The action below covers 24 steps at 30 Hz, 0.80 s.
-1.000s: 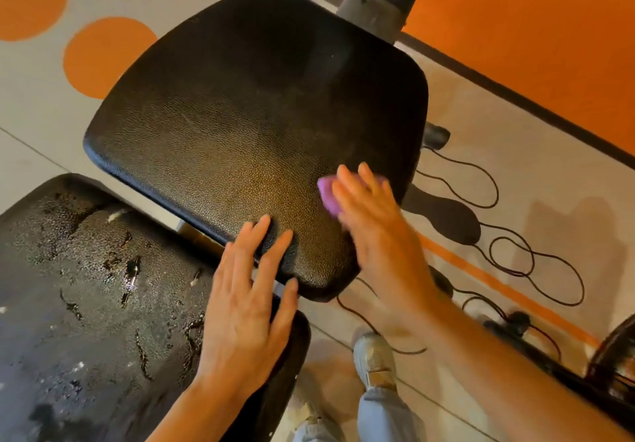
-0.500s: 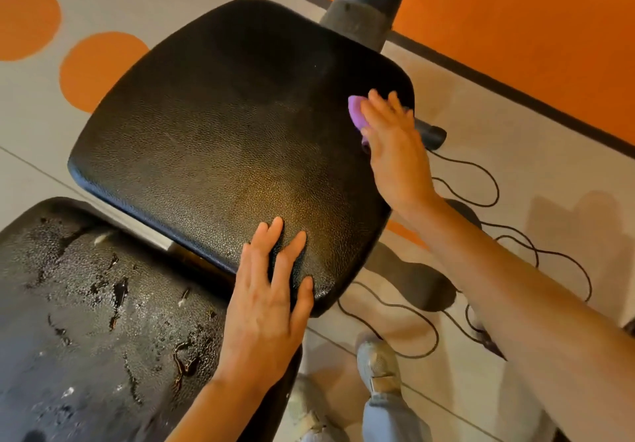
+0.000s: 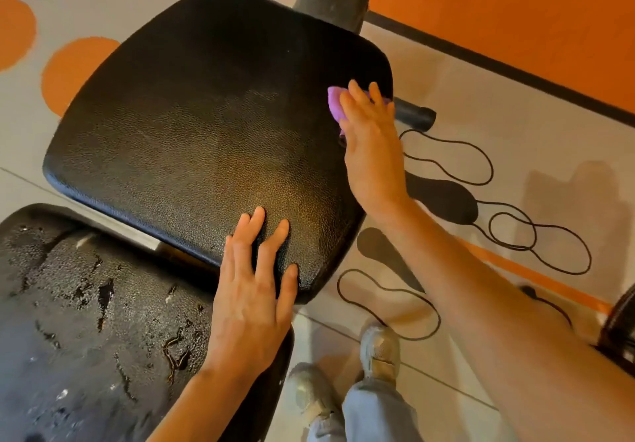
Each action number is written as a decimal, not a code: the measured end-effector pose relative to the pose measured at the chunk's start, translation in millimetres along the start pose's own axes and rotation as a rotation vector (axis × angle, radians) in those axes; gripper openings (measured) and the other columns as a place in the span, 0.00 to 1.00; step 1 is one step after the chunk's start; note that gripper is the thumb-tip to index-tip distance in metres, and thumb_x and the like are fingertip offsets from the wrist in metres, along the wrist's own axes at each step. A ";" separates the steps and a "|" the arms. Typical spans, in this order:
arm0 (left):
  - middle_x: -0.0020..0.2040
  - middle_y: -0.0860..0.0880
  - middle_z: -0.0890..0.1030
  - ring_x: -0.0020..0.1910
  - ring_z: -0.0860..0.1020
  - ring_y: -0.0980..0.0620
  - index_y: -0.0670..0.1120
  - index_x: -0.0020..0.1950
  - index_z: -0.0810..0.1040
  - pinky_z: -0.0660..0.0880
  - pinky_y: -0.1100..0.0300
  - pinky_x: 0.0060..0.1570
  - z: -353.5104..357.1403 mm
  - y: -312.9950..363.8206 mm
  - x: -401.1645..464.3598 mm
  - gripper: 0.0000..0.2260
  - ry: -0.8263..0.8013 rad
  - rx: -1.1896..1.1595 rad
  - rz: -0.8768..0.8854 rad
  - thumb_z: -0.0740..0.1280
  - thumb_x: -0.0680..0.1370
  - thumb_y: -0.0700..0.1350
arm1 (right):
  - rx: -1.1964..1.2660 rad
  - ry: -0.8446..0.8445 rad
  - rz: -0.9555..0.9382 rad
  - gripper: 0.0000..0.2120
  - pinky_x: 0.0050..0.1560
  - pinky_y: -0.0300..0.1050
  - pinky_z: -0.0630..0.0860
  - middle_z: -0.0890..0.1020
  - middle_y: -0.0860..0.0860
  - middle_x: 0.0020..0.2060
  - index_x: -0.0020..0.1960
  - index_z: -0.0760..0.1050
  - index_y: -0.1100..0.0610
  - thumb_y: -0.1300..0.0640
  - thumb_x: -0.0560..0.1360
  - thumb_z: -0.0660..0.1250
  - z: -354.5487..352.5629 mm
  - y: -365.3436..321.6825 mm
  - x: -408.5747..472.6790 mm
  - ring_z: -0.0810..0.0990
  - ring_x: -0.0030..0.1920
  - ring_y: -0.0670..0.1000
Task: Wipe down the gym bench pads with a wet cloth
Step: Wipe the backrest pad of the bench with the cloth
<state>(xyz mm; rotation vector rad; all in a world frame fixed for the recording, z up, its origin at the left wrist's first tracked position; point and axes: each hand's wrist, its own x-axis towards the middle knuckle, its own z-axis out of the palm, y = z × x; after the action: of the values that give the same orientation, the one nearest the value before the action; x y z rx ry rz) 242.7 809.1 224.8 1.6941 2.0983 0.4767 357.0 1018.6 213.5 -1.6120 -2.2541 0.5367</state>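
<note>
Both hands lay flat with straight fingers: the right hand (image 3: 369,139) pressed a purple cloth (image 3: 334,104) against the upper bench pad (image 3: 192,125) at its three-o'clock edge, while the left hand (image 3: 252,290) rested spread at five o'clock.

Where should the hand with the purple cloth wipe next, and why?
Probably sweep left across the pad. The right hand presses the cloth at the pad's right edge, and the left hand rests on its near corner.
</note>
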 end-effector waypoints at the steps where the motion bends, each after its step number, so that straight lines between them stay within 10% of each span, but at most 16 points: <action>1: 0.78 0.46 0.58 0.80 0.49 0.50 0.48 0.77 0.62 0.42 0.56 0.79 0.2 0.1 -0.7 0.23 0.000 -0.002 -0.001 0.53 0.82 0.52 | 0.028 0.037 0.016 0.26 0.76 0.53 0.52 0.66 0.55 0.74 0.73 0.66 0.58 0.67 0.76 0.62 3.0 -5.1 -16.9 0.57 0.77 0.57; 9: 0.79 0.49 0.55 0.81 0.48 0.54 0.50 0.78 0.59 0.57 0.39 0.76 -4.5 0.8 -1.0 0.25 -0.047 -0.012 -0.037 0.53 0.82 0.54 | 0.152 -0.042 -0.219 0.21 0.72 0.58 0.62 0.73 0.58 0.69 0.68 0.72 0.62 0.66 0.75 0.60 2.1 -12.1 -98.6 0.66 0.73 0.60; 18: 0.80 0.53 0.52 0.80 0.47 0.56 0.53 0.79 0.58 0.54 0.44 0.77 -18.8 3.7 -2.3 0.23 -0.125 -0.060 -0.014 0.53 0.84 0.54 | 0.587 0.160 0.032 0.18 0.68 0.59 0.69 0.73 0.58 0.68 0.68 0.71 0.64 0.64 0.79 0.59 -4.9 -8.3 -80.3 0.66 0.73 0.60; 24: 0.81 0.53 0.49 0.81 0.49 0.52 0.55 0.80 0.58 0.58 0.41 0.76 -34.1 -10.1 -8.9 0.22 -0.204 -0.028 0.138 0.54 0.84 0.50 | 1.140 0.365 0.418 0.19 0.67 0.39 0.70 0.74 0.51 0.68 0.72 0.66 0.63 0.63 0.82 0.56 3.9 -38.0 -171.3 0.70 0.69 0.43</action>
<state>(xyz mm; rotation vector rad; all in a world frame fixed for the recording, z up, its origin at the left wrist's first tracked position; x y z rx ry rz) 218.6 797.9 250.0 1.7977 1.8321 0.3553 377.4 844.4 221.5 -1.3287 -0.9515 1.2102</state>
